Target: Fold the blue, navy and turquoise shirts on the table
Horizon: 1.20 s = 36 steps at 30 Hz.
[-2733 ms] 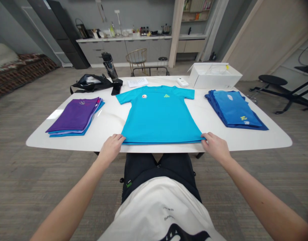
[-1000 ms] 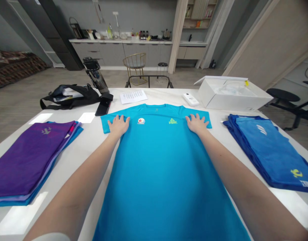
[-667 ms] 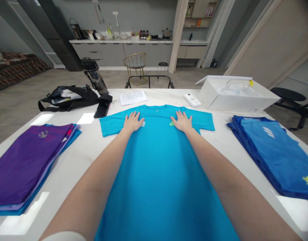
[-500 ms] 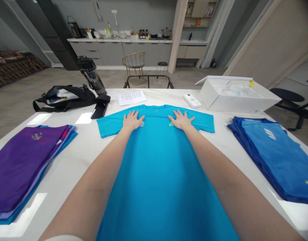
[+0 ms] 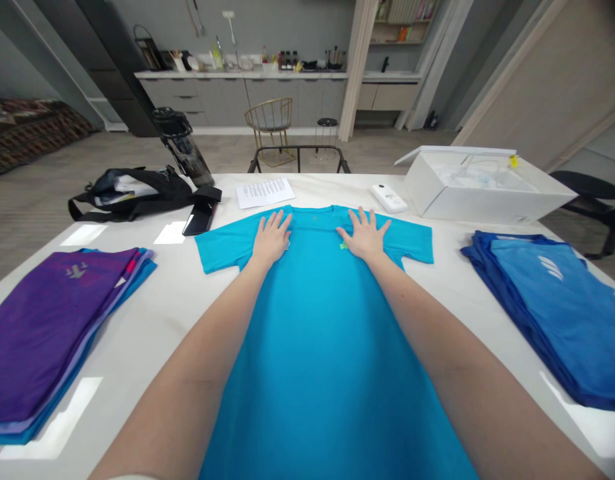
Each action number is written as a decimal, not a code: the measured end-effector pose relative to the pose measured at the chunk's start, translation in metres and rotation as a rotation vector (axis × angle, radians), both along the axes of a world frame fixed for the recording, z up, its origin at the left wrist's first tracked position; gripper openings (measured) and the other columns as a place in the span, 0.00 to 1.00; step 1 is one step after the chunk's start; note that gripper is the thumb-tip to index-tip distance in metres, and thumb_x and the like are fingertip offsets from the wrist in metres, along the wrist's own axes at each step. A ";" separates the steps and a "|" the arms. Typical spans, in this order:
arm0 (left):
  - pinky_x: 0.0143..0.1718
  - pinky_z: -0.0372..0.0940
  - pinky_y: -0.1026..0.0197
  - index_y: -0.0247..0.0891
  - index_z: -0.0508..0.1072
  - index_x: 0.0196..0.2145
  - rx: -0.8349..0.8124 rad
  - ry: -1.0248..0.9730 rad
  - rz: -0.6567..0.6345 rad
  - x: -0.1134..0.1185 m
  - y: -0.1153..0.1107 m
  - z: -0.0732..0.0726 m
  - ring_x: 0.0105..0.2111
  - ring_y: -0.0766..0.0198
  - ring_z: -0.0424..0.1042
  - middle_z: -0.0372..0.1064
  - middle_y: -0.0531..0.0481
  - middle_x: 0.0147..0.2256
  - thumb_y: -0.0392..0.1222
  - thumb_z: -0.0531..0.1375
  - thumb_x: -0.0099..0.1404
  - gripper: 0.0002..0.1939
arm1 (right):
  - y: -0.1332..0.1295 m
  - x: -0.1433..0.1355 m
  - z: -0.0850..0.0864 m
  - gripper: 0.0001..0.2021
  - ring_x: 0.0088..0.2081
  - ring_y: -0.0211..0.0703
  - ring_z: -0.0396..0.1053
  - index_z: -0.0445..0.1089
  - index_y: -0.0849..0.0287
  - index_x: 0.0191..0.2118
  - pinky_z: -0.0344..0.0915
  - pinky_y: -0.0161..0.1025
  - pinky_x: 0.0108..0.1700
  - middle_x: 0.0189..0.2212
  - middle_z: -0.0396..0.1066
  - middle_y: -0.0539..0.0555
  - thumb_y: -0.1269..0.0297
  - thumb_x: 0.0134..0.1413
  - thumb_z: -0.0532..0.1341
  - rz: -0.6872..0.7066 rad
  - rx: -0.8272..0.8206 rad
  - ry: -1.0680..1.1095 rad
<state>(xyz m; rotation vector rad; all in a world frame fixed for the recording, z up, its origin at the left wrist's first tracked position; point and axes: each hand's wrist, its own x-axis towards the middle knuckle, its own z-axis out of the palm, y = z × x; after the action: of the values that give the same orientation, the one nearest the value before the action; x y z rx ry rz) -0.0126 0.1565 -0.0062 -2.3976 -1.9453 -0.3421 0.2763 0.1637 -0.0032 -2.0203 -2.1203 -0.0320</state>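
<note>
A turquoise T-shirt lies spread out with its collar away from me and both short sleeves stretched sideways. My left hand rests on it near the left shoulder, palm down, fingers extended and fairly close, partly covering a small chest print. On the other side of the collar, my right hand presses flat with its fingers spread, beside a small green print. Neither hand grips anything. The shirt's lower end runs out of view towards me.
Folded purple and blue shirts are stacked at left, folded blue shirts at right. Along the far side are a black bag, dark bottle, phone, paper sheet, white device and open white box.
My left hand has shifted slightly right and up on the shirt, its fingers drawn closer together. My right hand stays near the same spot. The view has moved slightly.
</note>
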 end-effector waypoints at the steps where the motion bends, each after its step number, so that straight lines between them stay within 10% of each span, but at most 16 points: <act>1: 0.73 0.39 0.47 0.44 0.55 0.72 -0.025 0.022 -0.066 0.003 -0.002 0.002 0.73 0.56 0.45 0.46 0.48 0.74 0.43 0.43 0.76 0.29 | -0.003 -0.002 0.001 0.33 0.74 0.64 0.38 0.53 0.49 0.74 0.29 0.76 0.68 0.75 0.43 0.55 0.42 0.71 0.42 0.077 0.032 -0.022; 5: 0.72 0.47 0.53 0.40 0.59 0.70 -0.094 0.028 -0.122 0.020 -0.008 0.004 0.70 0.59 0.54 0.55 0.45 0.70 0.38 0.42 0.75 0.29 | -0.009 -0.014 0.003 0.28 0.72 0.55 0.48 0.63 0.53 0.69 0.39 0.60 0.72 0.72 0.52 0.56 0.49 0.74 0.42 0.281 0.003 -0.020; 12: 0.71 0.48 0.44 0.29 0.59 0.69 -0.106 -0.047 0.123 0.042 0.001 -0.001 0.71 0.49 0.53 0.54 0.36 0.70 0.54 0.41 0.77 0.34 | 0.010 -0.036 -0.001 0.32 0.69 0.54 0.56 0.67 0.66 0.64 0.48 0.52 0.70 0.67 0.62 0.64 0.54 0.75 0.36 0.129 -0.104 0.089; 24: 0.73 0.32 0.40 0.32 0.46 0.74 -0.160 -0.101 0.231 0.054 0.012 -0.014 0.75 0.50 0.36 0.36 0.40 0.74 0.68 0.38 0.71 0.46 | 0.020 -0.047 -0.015 0.45 0.75 0.56 0.36 0.44 0.62 0.76 0.33 0.58 0.73 0.75 0.39 0.58 0.33 0.66 0.38 0.045 -0.192 0.038; 36: 0.74 0.32 0.42 0.34 0.46 0.74 -0.138 -0.082 0.117 0.054 0.005 -0.010 0.75 0.53 0.37 0.36 0.44 0.75 0.65 0.37 0.73 0.43 | 0.001 -0.051 -0.007 0.37 0.75 0.53 0.32 0.39 0.59 0.77 0.28 0.62 0.72 0.76 0.35 0.58 0.44 0.71 0.35 0.017 0.024 0.020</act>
<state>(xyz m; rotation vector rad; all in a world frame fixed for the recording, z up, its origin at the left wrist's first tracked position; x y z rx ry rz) 0.0416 0.1616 -0.0162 -2.3701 -2.2031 -0.3157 0.2256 0.1642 -0.0098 -1.9802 -2.1148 -0.0344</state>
